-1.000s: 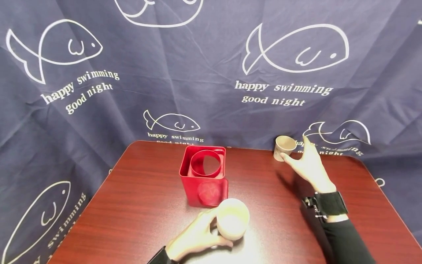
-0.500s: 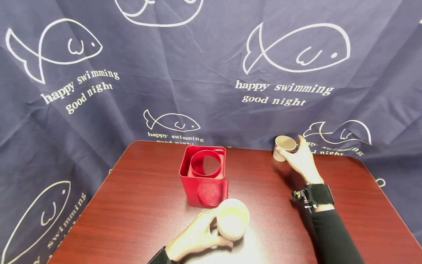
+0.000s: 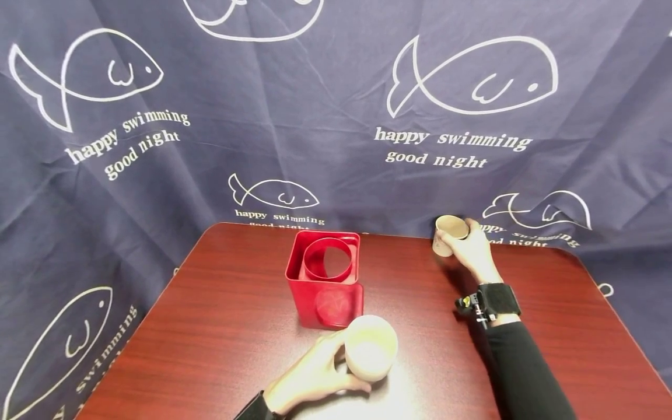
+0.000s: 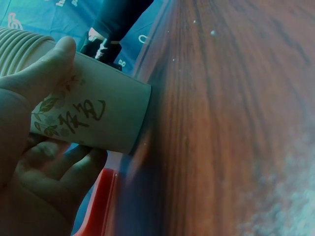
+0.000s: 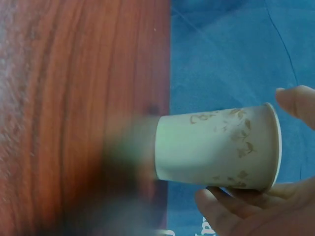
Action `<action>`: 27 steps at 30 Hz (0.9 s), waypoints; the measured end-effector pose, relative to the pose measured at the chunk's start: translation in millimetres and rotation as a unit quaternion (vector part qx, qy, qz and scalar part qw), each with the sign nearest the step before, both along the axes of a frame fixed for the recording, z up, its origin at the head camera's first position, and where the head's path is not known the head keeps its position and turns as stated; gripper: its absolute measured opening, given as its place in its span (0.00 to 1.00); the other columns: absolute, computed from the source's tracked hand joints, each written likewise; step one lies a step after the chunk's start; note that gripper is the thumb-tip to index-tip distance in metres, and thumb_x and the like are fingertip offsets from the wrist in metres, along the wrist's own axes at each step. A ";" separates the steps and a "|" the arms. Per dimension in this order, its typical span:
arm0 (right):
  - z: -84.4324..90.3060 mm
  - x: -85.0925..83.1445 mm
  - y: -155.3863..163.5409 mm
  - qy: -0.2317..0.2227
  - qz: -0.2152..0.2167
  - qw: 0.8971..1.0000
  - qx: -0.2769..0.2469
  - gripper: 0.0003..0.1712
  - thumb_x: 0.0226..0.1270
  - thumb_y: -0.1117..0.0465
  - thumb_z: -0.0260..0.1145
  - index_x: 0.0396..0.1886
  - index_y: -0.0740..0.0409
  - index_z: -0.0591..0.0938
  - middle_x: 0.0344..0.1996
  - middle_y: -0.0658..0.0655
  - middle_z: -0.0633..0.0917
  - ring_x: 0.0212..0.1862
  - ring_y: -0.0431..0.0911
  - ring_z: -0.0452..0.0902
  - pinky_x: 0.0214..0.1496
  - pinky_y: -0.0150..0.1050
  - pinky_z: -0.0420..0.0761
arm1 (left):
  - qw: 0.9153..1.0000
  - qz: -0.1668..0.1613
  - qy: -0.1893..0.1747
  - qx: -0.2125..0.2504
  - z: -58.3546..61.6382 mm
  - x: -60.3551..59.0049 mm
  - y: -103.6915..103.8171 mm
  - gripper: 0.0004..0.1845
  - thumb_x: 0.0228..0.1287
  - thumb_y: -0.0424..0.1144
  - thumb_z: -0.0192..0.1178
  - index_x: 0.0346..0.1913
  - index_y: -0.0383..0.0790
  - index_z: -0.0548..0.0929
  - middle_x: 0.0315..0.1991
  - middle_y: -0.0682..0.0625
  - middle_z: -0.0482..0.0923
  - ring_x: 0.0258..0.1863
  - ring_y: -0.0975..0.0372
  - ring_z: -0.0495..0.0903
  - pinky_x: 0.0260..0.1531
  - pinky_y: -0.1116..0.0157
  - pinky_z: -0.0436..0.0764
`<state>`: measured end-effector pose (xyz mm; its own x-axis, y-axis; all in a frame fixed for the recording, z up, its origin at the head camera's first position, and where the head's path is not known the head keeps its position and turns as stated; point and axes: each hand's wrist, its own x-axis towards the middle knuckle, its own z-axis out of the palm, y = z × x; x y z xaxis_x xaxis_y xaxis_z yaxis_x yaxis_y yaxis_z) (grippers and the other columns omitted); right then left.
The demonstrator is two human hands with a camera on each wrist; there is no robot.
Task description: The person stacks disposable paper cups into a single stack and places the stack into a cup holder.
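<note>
On the near part of the table, my left hand [image 3: 315, 370] grips an upright stack of paper cups [image 3: 371, 350] with thumb and fingers round its side. Several stacked rims show in the left wrist view, along with leaf prints and brown writing on the paper cups [image 4: 98, 103]. My right hand [image 3: 476, 251] is round a single paper cup [image 3: 442, 247] at the table's back edge, thumb on the near side and fingers behind. In the right wrist view this paper cup [image 5: 211, 147] stands on the table, its mouth toward the palm and the thumb beside its rim.
A red square box [image 3: 320, 303] with a round ring inside its open top stands just beyond the left hand. The brown wood-grain table [image 3: 210, 326] reaches a dark blue curtain [image 3: 336, 116] with white fish prints. Dark camera bands circle both wrists.
My right hand has moved left and closed in round the single paper cup, which has shifted slightly left. The left hand and its stack have stayed in place.
</note>
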<state>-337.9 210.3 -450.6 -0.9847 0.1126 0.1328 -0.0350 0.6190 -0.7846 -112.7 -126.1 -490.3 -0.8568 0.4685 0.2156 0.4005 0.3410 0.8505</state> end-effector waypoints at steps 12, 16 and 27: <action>-5.8 5.7 -13.2 0.032 0.044 0.998 0.029 0.49 0.66 0.45 0.70 0.73 0.74 0.64 0.67 0.78 0.72 0.68 0.69 0.69 0.72 0.63 0.68 | 0.999 0.002 -0.029 0.020 2.0 2.5 -0.7 0.42 0.50 0.49 0.82 0.69 0.64 0.74 0.58 0.63 0.83 0.56 0.67 0.81 0.66 0.63 0.78; -7.7 13.9 -22.0 0.039 0.072 0.996 0.035 0.47 0.65 0.45 0.72 0.72 0.70 0.67 0.65 0.74 0.76 0.65 0.66 0.73 0.69 0.61 0.72 | 1.000 0.001 -0.024 0.020 2.4 2.3 -0.6 0.42 0.50 0.50 0.82 0.69 0.64 0.73 0.58 0.63 0.83 0.56 0.67 0.82 0.66 0.63 0.77; -5.0 41.1 -43.8 0.062 0.132 0.988 0.060 0.41 0.63 0.44 0.75 0.68 0.62 0.74 0.58 0.65 0.83 0.52 0.57 0.81 0.57 0.52 0.78 | 1.000 -0.001 -0.017 0.023 0.4 1.2 -1.3 0.44 0.49 0.49 0.82 0.70 0.64 0.72 0.59 0.63 0.83 0.58 0.67 0.81 0.67 0.63 0.76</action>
